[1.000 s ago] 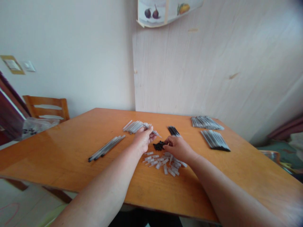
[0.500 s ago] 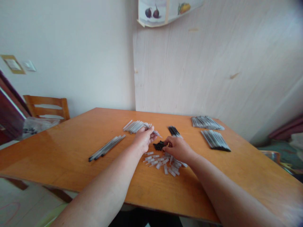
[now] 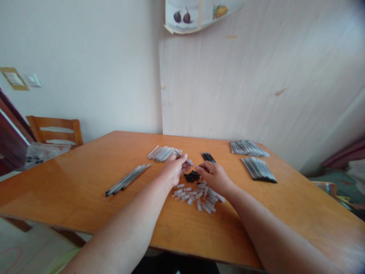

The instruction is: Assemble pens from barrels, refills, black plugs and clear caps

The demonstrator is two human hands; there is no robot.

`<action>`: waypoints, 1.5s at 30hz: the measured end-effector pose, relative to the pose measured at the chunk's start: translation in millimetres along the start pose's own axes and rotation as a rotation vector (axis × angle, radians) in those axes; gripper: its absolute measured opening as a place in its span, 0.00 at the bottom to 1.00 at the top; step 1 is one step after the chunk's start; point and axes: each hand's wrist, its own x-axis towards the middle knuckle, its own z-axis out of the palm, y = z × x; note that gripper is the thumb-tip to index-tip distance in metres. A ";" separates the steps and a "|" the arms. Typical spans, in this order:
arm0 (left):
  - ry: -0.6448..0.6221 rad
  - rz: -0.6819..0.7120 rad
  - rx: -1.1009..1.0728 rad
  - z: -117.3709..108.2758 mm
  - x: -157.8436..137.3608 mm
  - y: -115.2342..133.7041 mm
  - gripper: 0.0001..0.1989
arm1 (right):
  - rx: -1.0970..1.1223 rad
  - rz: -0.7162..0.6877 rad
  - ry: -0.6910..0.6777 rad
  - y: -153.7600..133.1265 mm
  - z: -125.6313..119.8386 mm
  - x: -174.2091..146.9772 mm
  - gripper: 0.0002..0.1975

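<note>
Slim pale tube, held aslant

Fruit picture up at 12 o'clock, chair over at 9
So the picture's got two dark fruits plus a yellow one, and its top is out of view. Pale board at 1 with some tan patches. Between 9 and 10 there's a yellow-edged wall plate beside a white one. Maroon cloth at 3, and a pink line on the floor around 8.
</note>
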 end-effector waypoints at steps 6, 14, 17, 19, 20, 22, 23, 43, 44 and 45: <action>0.005 0.013 -0.020 -1.6 1.5 -0.1 0.10 | -0.013 -0.011 0.017 3.9 -0.6 1.6 0.11; 0.222 0.167 -0.154 -22.8 21.9 18.7 0.07 | -0.111 -0.010 0.060 19.9 -10.2 5.6 0.11; 0.307 0.222 -0.194 -31.8 24.6 28.5 0.07 | -0.147 -0.004 0.051 26.5 -14.9 7.4 0.11; 0.339 0.228 -0.199 -36.2 25.2 32.7 0.07 | -0.171 0.019 0.059 30.7 -19.7 9.1 0.12; 0.348 0.224 -0.194 -37.8 25.4 33.8 0.06 | -0.186 0.044 0.072 33.1 -22.6 10.0 0.12; 0.355 0.203 -0.176 -39.7 25.8 34.4 0.05 | -0.225 0.123 0.117 38.8 -28.9 12.1 0.12; 0.360 0.191 -0.164 -40.1 26.1 34.1 0.05 | -0.247 0.172 0.143 42.2 -32.2 13.2 0.12; 0.331 0.051 0.089 -40.2 23.4 30.9 0.09 | -0.396 0.475 0.123 73.9 -35.6 18.1 0.12; 0.330 0.048 0.106 -40.0 23.5 31.1 0.07 | -0.392 0.478 0.113 74.2 -35.6 18.3 0.12; 0.328 0.046 0.121 -40.0 23.6 31.3 0.06 | -0.389 0.481 0.103 74.5 -35.6 18.6 0.13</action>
